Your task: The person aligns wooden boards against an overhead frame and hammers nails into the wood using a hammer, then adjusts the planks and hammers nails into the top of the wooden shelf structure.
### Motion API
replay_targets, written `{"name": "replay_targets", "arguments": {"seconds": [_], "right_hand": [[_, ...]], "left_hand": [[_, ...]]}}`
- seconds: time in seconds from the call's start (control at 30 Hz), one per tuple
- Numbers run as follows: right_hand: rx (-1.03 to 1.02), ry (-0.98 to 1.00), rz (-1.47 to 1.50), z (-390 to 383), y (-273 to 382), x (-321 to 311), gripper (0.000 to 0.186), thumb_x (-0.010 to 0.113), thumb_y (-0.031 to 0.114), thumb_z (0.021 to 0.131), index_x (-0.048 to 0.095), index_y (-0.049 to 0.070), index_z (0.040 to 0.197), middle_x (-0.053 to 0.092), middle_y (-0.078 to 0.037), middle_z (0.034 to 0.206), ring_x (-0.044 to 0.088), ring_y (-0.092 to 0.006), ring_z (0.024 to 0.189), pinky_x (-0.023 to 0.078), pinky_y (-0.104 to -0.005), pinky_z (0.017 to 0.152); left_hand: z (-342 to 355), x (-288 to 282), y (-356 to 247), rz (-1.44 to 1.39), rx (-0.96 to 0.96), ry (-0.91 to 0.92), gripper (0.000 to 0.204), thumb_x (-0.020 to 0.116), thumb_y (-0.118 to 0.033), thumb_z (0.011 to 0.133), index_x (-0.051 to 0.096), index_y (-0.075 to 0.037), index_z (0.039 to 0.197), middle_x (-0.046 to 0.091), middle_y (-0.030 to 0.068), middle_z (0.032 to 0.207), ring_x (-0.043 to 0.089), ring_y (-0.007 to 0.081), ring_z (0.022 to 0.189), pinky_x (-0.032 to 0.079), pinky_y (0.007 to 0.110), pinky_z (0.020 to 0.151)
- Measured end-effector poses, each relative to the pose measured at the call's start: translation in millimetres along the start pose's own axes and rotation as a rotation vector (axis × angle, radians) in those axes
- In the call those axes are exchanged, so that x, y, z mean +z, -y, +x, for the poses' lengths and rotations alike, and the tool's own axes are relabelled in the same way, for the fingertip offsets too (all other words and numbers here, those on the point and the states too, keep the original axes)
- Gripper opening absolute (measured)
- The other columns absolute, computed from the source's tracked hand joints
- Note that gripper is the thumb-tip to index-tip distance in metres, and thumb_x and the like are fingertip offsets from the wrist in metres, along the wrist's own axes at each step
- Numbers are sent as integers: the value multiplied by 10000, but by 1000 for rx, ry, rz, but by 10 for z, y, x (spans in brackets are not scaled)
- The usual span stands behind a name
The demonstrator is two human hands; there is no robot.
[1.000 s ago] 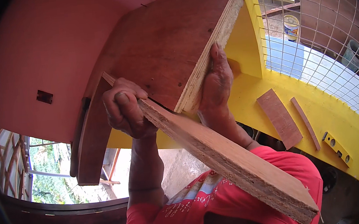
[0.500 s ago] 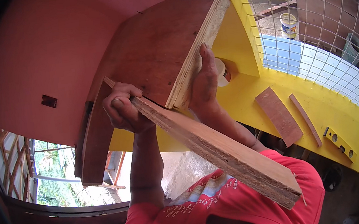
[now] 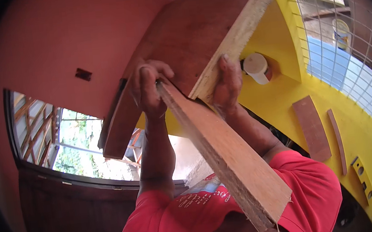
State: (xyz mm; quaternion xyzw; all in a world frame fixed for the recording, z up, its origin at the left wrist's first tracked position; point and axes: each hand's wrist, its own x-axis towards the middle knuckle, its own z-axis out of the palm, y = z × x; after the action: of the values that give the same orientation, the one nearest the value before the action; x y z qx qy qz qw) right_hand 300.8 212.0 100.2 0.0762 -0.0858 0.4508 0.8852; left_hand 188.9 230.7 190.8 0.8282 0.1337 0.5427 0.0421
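My left hand (image 3: 151,85) is closed round the upper end of a long reddish-brown board (image 3: 226,157), whose rough layered edge faces down-left and whose other end reaches over my red shirt. Above it is a wide brown plywood panel (image 3: 195,33) with a pale layered edge. My right hand (image 3: 226,84) grips the panel's edge, thumb upward, its fingers partly hidden behind it. The board's upper end lies close to the panel's lower corner. Left of my left hand, a darker vertical wooden piece (image 3: 119,127) hangs beside the pink wall (image 3: 43,49).
A yellow ledge (image 3: 276,111) at right holds two loose wood strips (image 3: 310,128), a yellow spirit level (image 3: 363,181) and a white cylindrical container (image 3: 255,68). Wire mesh (image 3: 340,72) rises behind it. An opening (image 3: 77,136) with a dark sill is at lower left.
My view has shifted, so hands, board and panel appear higher, the left hand further right. The board's lower end has swung left. More of the white container shows.
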Motion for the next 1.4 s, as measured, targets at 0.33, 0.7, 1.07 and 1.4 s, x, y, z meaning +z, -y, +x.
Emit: {"name": "replay_targets", "arguments": {"seconds": [0.33,0.7,1.07,1.4], "right_hand": [[-13,-24,59,3,-20,19,378,517,202,920,450,22,1246,557,-40,951,576,-131,878,496,-251,755],[-44,-5,134,14,-68,46,598,561,109,899,279,-19,1411,506,-104,1187,522,-163,1023,449,-306,913],[-139,-33,26,100,-130,53,482,572,90,891,369,-28,1312,554,-121,1132,551,-179,995,464,-320,895],[-120,-27,29,57,6,147,526,561,172,888,379,-34,1336,530,-118,1205,518,-196,1081,424,-341,976]], "left_hand": [[773,-353,-859,-121,-56,96,263,417,-236,1025,496,-85,824,558,123,873,526,235,904,416,457,938],[380,259,-525,-11,-301,402,236,443,-127,990,543,22,837,484,31,788,386,104,717,328,268,684],[353,283,-459,-93,-191,249,297,428,-171,1021,534,0,802,442,19,747,384,103,695,345,277,728],[62,41,-619,312,-80,-217,302,396,-120,1038,633,67,1021,662,117,952,565,139,804,478,283,797]]}}
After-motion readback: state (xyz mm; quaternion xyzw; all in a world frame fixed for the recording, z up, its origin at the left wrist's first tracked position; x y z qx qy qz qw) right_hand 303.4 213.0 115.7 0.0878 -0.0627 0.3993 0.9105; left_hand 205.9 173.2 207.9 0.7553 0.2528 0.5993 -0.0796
